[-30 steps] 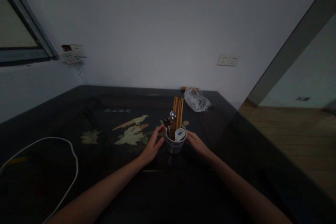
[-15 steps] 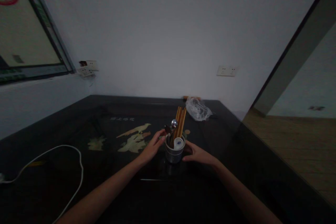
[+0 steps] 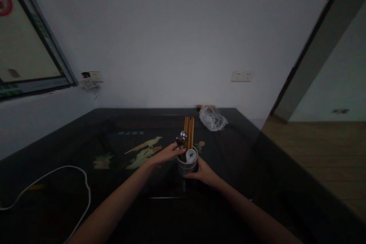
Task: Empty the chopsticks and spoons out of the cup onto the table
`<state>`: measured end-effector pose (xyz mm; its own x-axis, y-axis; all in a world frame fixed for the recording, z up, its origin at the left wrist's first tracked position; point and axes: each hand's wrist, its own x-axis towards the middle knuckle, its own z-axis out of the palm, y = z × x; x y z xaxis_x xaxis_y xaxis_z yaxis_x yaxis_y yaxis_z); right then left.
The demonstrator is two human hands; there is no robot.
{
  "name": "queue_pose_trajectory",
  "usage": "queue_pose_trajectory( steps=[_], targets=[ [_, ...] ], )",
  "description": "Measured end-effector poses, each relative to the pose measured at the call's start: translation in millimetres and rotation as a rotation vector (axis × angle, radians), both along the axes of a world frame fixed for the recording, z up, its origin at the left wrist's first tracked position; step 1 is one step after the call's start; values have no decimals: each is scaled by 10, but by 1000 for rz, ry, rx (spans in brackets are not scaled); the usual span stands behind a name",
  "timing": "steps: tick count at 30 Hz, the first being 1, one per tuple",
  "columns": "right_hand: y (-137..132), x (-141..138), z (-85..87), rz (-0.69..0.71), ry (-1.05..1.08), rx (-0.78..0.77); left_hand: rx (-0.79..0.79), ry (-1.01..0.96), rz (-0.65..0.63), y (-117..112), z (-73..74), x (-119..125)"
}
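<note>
A grey metal cup (image 3: 185, 168) stands upright on the dark table, holding chopsticks, spoons and a white spoon. My right hand (image 3: 204, 171) is wrapped round the cup's right side, thumb across its front. Over the left rim, my left hand (image 3: 168, 153) closes on the metal spoons (image 3: 183, 135), thumb in front of their handles; its fingertips are partly hidden. Several wooden chopsticks (image 3: 189, 131) lean at the back of the cup. The white spoon (image 3: 191, 155) with a blue mark sits at the front right, its bowl upward.
A crumpled clear plastic bag (image 3: 213, 119) lies at the table's far edge, beside a brown stick-like piece (image 3: 201, 106). A white cable (image 3: 87, 183) curves over the left side. The dark table (image 3: 243, 152) has a bird picture (image 3: 145, 152) and meets the white wall (image 3: 166, 45).
My left hand has moved right, from beside the cup onto the spoons at its rim. My right hand has closed round the cup. The camera view has shifted slightly.
</note>
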<state>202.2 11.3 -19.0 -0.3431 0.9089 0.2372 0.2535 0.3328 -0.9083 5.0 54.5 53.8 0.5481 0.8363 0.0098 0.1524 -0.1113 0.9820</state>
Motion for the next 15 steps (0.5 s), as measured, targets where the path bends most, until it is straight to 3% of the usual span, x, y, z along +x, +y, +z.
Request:
queue_pose_trajectory(
  steps=[6, 15],
  targets=[
    [-17, -1, 60, 39, 34, 13, 47, 72, 68, 32, 93, 109],
    [17, 16, -12, 31, 17, 28, 187, 161, 164, 105, -2, 129]
  ],
)
